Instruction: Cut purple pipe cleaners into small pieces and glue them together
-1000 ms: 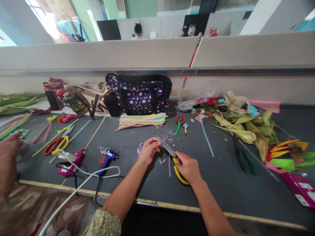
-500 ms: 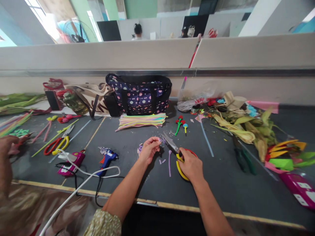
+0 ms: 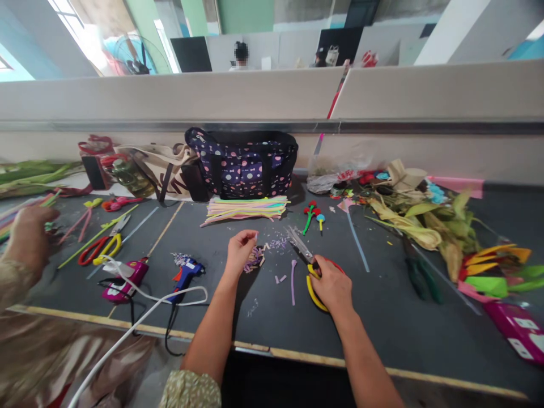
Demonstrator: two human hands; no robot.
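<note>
My left hand [image 3: 241,252] is closed in a pinch, with a tiny purple piece of pipe cleaner [image 3: 256,235] at the fingertips. Right beside it, partly hidden by the fingers, lies a small heap of cut purple pieces [image 3: 255,259]. Yellow-and-red-handled scissors [image 3: 302,245] are gripped in my right hand [image 3: 332,283], their blades pointing up and to the left. Between my hands a longer purple pipe cleaner [image 3: 293,283] lies on the dark table [image 3: 263,323]. Two short purple bits [image 3: 280,279] rest beside it, and purple fluff [image 3: 280,242] is scattered near the blade tips.
Behind my hands are a bundle of pastel pipe cleaners [image 3: 246,209] and a patterned bag [image 3: 246,164]. A blue glue gun [image 3: 187,275] and a white cable [image 3: 170,297] lie left. Pliers [image 3: 419,272] and dried husks [image 3: 425,226] lie right. A co-worker's hand [image 3: 29,238] is far left.
My left hand has moved left, away from the scissors, over to the heap of purple pieces. My right hand stays nearly in place. The co-worker's hand has moved right and up.
</note>
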